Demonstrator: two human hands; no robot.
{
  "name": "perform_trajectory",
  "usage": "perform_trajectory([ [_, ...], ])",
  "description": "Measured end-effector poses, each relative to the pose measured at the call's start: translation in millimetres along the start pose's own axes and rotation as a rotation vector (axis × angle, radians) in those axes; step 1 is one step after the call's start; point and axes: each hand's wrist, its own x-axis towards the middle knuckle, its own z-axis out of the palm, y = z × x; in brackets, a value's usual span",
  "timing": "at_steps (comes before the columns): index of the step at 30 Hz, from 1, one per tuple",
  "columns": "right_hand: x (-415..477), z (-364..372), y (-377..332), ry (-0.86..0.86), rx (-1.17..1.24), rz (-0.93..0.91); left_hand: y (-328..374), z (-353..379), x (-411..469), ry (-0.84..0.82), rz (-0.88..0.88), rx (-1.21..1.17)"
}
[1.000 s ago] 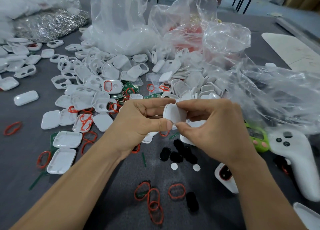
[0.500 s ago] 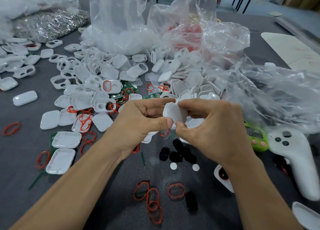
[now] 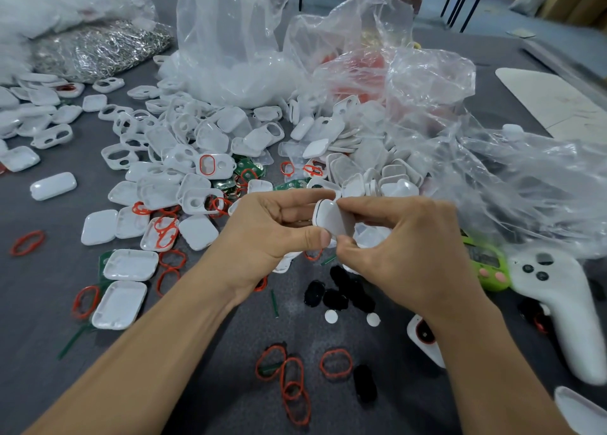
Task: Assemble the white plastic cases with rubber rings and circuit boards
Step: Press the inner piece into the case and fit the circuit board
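Grey surface (image 3: 203, 385), loose shells (image 3: 184, 159) piled far left. Centre-near: left hand (image 3: 272, 234) & right hand (image 3: 404, 247), both grips pinching one white case (image 3: 330, 219). Barely moved vs 1 s ago; dark seam shows, so halves prob. not fully shut yet.

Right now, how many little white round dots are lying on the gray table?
2. One white dot lies below the black pads, the other dot beside it, below the right hand. More may hide under the pile of white cases.
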Motion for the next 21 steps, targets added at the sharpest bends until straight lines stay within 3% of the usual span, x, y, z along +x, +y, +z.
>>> perform_trajectory([
  [7,-3,5,-1,0.047,-0.030,-0.041,1,1,-2,0.023,-0.026,-0.001],
  [15,-7,17,-4,0.127,-0.089,-0.077,2,6,1,0.170,-0.089,-0.044],
  [21,-8,22,-3,0.137,-0.074,-0.070,1,5,0,0.155,-0.090,-0.061],
])
